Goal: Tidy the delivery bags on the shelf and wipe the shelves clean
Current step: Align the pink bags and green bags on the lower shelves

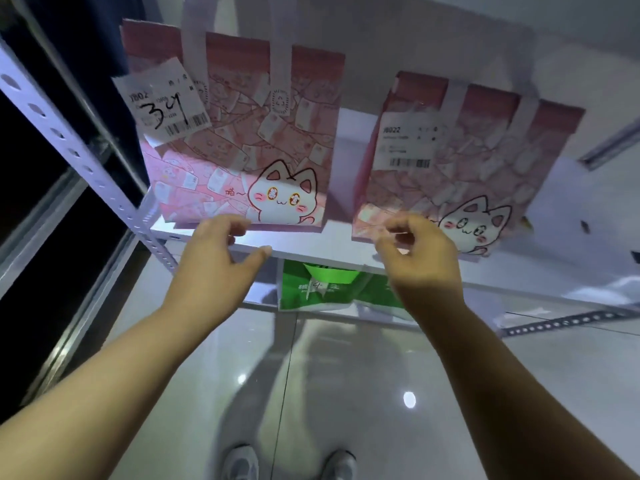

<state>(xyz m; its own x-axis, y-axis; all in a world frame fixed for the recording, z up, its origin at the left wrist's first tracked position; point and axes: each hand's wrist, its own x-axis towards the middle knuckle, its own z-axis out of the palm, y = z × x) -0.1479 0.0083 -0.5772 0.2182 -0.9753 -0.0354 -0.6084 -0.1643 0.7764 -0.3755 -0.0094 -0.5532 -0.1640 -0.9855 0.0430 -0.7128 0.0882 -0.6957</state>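
Shelf (341, 209) of white metal carrying two pink cat-print delivery bags, upright and well apart. On the left bag (242, 133) hangs a receipt (162, 105) marked 34; the right bag (460, 174) has a printed label (408, 140). The left hand (221, 258) hovers at the left bag's bottom edge, its grip apart, thumb spread from curved fingers. The right hand (419, 254) curls before the right bag's lower corner; blur hides whether its grip pinches anything. A green bag (311, 292) sits on the shelf below.

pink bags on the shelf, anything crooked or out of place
The right pink bag sits turned compared with the left pink bag, showing its side panel, and seems to overhang the shelf edge. The left bag's receipt hangs tilted. The green bag below looks slumped.
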